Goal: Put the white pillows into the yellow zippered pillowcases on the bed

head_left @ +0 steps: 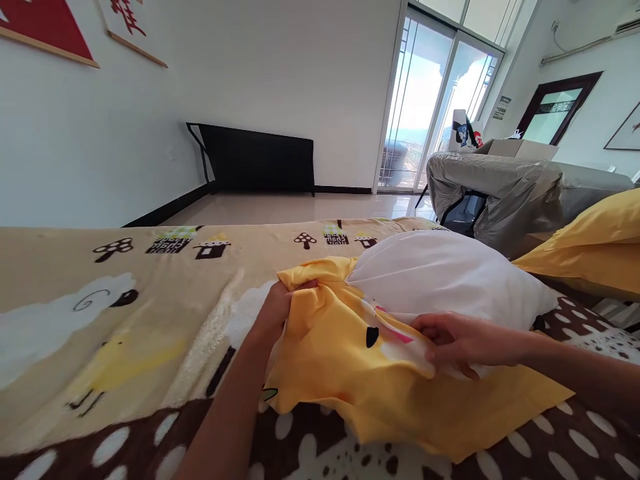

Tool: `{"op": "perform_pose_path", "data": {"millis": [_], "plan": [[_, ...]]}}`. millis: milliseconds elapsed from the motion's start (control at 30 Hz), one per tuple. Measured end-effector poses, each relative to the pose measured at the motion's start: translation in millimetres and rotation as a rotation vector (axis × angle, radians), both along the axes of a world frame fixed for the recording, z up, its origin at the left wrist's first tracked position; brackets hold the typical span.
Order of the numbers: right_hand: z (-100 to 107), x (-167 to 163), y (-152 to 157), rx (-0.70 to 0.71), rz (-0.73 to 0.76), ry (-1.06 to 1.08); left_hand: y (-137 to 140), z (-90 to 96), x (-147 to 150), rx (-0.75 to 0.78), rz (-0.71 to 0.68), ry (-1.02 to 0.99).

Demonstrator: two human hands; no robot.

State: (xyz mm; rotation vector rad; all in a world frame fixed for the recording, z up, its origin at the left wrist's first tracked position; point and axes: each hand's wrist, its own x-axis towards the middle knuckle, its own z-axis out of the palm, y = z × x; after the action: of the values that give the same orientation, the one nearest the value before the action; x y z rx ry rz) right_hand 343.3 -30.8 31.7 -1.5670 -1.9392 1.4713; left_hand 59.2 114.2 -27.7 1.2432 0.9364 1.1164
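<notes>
A yellow pillowcase [325, 347] with a printed cartoon face lies bunched in front of me, partly drawn over one corner of a white pillow [450, 273]. My left hand [278, 308] is closed on the pillowcase's far left edge, its fingertips tucked under the cloth. At the case's right-hand opening, my right hand [455, 343] pinches the edge of the fabric beside the pillow, thumb below and fingers curled. Most of the pillow is bare and puffs out to the right, beyond the case.
Beneath everything spreads a beige and brown patterned blanket [165, 313]. A yellow pillow [595, 240] sits at the right edge. Farther back are a plastic-covered table [505, 177] with boxes, a black folded frame [260, 160] against the wall and a glass sliding door [425, 87].
</notes>
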Motion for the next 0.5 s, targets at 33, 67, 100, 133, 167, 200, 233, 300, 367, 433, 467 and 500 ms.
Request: {"op": "perform_pose_path", "data": {"millis": [33, 67, 100, 133, 167, 200, 233, 300, 367, 433, 467, 500], "plan": [[2.7, -3.5, -0.7, 0.12, 0.04, -0.141, -0.3, -1.0, -6.8, -0.03, -0.059, 0.065], [5.1, -7.6, -1.9, 0.251, 0.061, -0.279, -0.7, -2.2, -14.4, -0.066, -0.11, 0.15], [6.8, -12.0, -3.3, 0.384, 0.069, -0.392, -1.1, -3.7, -22.4, -0.11, -0.159, 0.251], [7.9, -16.2, -4.5, 0.513, 0.077, -0.463, -1.5, -5.3, -30.0, -0.154, -0.212, 0.351], [8.3, -20.1, -5.2, 0.637, 0.094, -0.487, -1.9, -7.2, -36.5, -0.191, -0.267, 0.431], [7.9, -23.3, -5.3, 0.747, 0.129, -0.473, -2.3, -9.2, -41.2, -0.215, -0.319, 0.475], [6.8, -25.8, -4.8, 0.836, 0.175, -0.437, -2.9, -11.3, -43.7, -0.225, -0.364, 0.484], [2.5, -28.4, -2.0, 0.91, 0.239, -0.382, -4.6, -15.5, -41.3, -0.211, -0.413, 0.447], [-4.5, -28.7, 1.9, 0.82, 0.206, -0.412, -7.3, -19.3, -30.4, -0.187, -0.389, 0.406], [-13.9, -28.9, 5.7, 0.68, 0.121, -0.483, -10.3, -22.7, -15.4, -0.166, -0.342, 0.315], [-19.5, -29.8, 7.5, 0.625, 0.086, -0.517, -11.8, -24.2, -7.7, -0.162, -0.32, 0.251], [-25.7, -31.5, 9.3, 0.58, 0.067, -0.549, -13.2, -25.2, -0.3, -0.165, -0.298, 0.178]]}}
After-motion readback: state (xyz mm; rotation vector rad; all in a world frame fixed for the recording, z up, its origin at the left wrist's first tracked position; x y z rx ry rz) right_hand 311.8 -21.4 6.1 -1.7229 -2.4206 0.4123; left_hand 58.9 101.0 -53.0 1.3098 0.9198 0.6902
